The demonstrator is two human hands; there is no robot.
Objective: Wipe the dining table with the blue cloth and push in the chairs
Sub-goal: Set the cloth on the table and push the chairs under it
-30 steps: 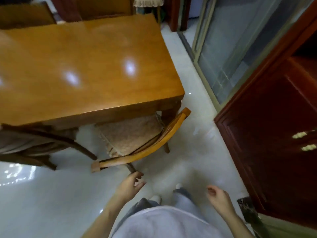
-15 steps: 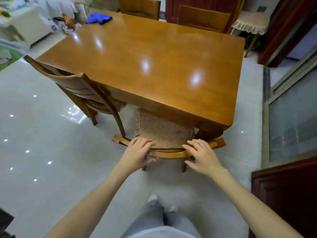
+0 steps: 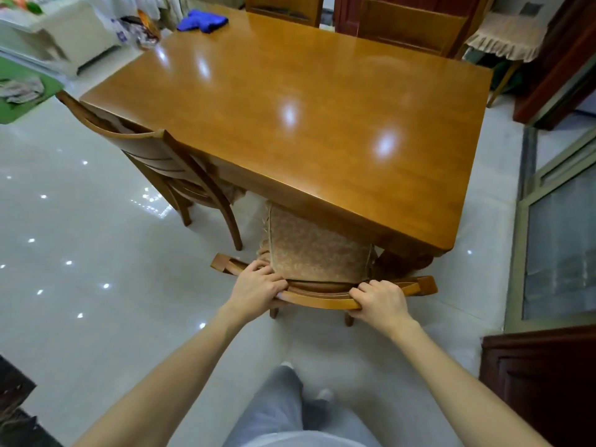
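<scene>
A glossy wooden dining table (image 3: 290, 101) fills the middle of the view. The blue cloth (image 3: 202, 21) lies crumpled at its far left corner. In front of me stands a wooden chair (image 3: 322, 300) with a brown seat cushion (image 3: 316, 253), its seat partly under the table's near edge. My left hand (image 3: 259, 287) grips the left part of the chair's curved top rail. My right hand (image 3: 380, 300) grips the right part of the same rail. A second chair (image 3: 151, 153) stands at the left, close against the table's edge.
Two more chairs (image 3: 409, 25) stand at the table's far side. A stool with a fringed cover (image 3: 506, 40) is at the far right. A glass sliding door (image 3: 561, 240) and a dark red cabinet (image 3: 541, 382) line the right. White glossy floor spreads to the left.
Both hands went from hanging loose near my legs to the chair's top rail, and their fingers have curled round it. My view has swung to face the table's short end.
</scene>
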